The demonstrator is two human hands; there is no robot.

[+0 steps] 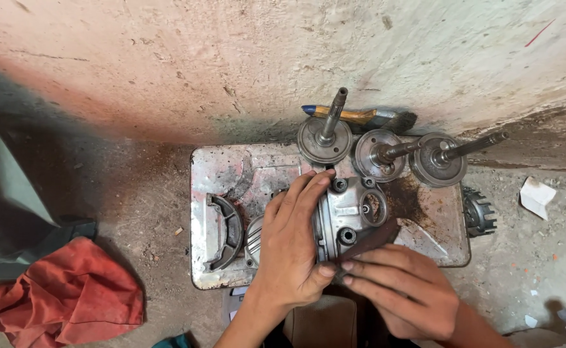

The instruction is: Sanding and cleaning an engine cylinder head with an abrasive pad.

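Note:
My left hand (291,245) lies over a silver finned engine part (347,216) and grips it on a dented metal tray (218,174). My right hand (402,290) presses a dark brown strip, like a worn abrasive sheet (370,240), against the part's lower edge. The part shows round bores and a ring-shaped opening on its right side. Most of its finned left side is hidden under my left hand.
A curved dark shoe piece (226,231) lies on the tray's left. Three round flywheel-like discs with shafts (325,138) (381,154) (439,158) stand along the wall. A brush (360,116), a toothed gear (478,211) and a red rag (64,290) lie around.

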